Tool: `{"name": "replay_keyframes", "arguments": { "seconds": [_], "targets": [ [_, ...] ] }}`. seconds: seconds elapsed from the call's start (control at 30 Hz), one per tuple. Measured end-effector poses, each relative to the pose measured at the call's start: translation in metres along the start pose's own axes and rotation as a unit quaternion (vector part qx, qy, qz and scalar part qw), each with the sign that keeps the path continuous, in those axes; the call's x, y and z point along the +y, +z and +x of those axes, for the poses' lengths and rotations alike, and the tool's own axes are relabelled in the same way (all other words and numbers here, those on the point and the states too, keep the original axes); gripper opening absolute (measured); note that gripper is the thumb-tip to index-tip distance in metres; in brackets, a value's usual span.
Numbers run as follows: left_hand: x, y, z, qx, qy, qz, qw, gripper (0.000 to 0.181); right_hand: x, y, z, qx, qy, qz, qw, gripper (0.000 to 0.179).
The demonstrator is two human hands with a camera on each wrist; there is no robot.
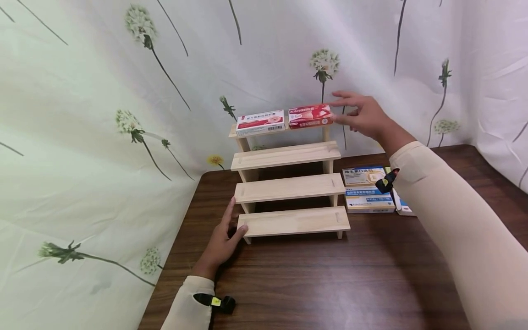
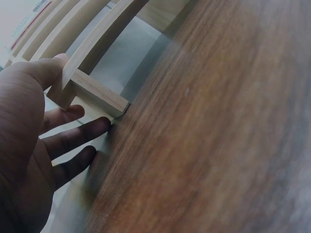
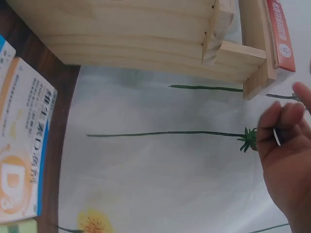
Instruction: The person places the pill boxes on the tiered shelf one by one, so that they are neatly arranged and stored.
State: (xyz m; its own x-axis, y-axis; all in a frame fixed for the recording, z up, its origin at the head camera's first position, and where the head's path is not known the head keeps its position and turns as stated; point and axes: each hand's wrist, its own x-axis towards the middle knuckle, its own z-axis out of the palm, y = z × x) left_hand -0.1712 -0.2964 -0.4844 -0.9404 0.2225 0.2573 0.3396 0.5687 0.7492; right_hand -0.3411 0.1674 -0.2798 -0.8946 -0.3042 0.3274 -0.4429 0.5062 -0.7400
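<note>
At lower centre-left of the head view, the left hand (image 1: 218,245) is well apart from the red box (image 1: 309,116), its fingers spread and loose, thumb resting on the left end of the wooden rack's (image 1: 288,187) lowest step. The red box sits on the top step, upper middle of the frame, its long axis running left to right along the board. The right hand (image 1: 365,115) is much the nearer: the box lies directly left of its fingers, short end towards them. Its index finger is extended, the others loosely bent, grasping nothing; whether the thumb tip touches the carton I cannot tell.

From the left, pale cloth (image 1: 74,183) printed with dandelions hangs in soft folds; a glossy white-and-red box (image 1: 261,122) lies flat beside the red one; the rack is bare, pale planks in four tiers; the dark, wood-grained table (image 1: 297,284) has a dull sheen; at right of centre lie flat blue-and-white cartons (image 1: 369,200).
</note>
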Motion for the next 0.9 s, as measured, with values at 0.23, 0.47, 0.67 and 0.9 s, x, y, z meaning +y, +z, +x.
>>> {"name": "replay_keyframes", "arguments": {
  "seconds": [0.23,0.47,0.67,0.9],
  "targets": [
    [0.000,-0.001,-0.001,0.002,-0.003,0.010,0.9999,0.091,0.014,-0.001,-0.017,0.053,0.010,0.022,0.9983,0.056],
    [-0.001,-0.001,0.000,0.000,-0.002,0.004,1.0000,0.091,0.026,0.001,-0.033,0.050,0.027,0.043,0.9974,0.060],
    [-0.001,-0.001,0.000,0.002,0.000,0.017,0.9998,0.091,0.034,0.006,-0.047,0.051,0.040,0.051,0.9966,0.061],
    [-0.001,0.000,0.001,-0.001,-0.005,0.013,0.9999,0.091,0.048,0.012,-0.068,0.037,0.054,0.058,0.9962,0.059]
  ]
}}
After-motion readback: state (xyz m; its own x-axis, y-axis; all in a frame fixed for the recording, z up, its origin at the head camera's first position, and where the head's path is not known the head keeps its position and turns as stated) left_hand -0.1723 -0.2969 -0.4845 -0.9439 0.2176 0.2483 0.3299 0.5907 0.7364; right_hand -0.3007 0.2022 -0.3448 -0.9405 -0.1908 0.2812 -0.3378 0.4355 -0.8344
